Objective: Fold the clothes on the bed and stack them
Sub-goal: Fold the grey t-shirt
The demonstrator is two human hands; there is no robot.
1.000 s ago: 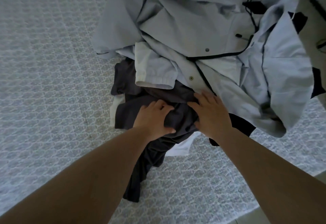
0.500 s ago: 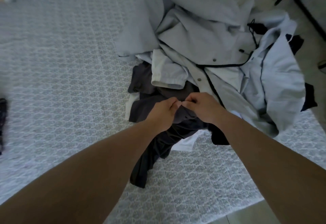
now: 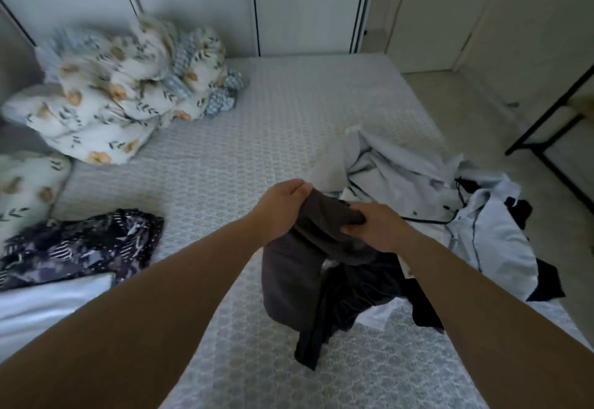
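Above the grey quilted bed (image 3: 257,138), our left hand (image 3: 279,212) and right hand (image 3: 376,228) gripped a dark grey cloth garment (image 3: 302,267), lifted for folding; spreading it flat seemed next.

I can read no words, labels, brand marks or numbers on anything in front of me; the fabrics carry only patterns, no lettering.

A home bedroom: a bed (image 3: 289,125) with floral bedding (image 3: 106,96) beside panelled wardrobes (image 3: 225,0).
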